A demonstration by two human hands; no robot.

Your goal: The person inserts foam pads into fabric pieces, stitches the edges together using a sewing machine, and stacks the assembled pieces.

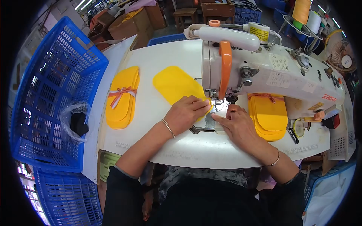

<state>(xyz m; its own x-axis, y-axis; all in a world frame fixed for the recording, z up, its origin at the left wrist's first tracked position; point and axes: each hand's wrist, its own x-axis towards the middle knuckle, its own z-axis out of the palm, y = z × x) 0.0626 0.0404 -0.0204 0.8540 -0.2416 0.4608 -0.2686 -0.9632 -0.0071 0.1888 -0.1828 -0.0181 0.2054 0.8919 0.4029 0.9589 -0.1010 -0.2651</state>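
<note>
A yellow, round-cornered fabric piece [175, 84] lies flat on the sewing table, its near end at the needle area of a sewing machine [264, 66]. My left hand [187, 113] has its fingers pressed together on that near end, beside the metal needle plate [218, 107]. Right of the needle, my right hand [241, 124] rests with fingers apart, one stretched toward the plate's front edge. Nothing shows in its grasp, though its far fingertips sit close to machine parts. The fabric edge under the presser foot is partly hidden by my left fingers.
A tied stack of yellow pieces [122, 98] lies to the left, and another yellow stack [267, 116] sits under the machine arm. Blue crates [56, 94] stand at the left. Small black snips [293, 135] lie at the right, and thread cones [301, 13] stand behind.
</note>
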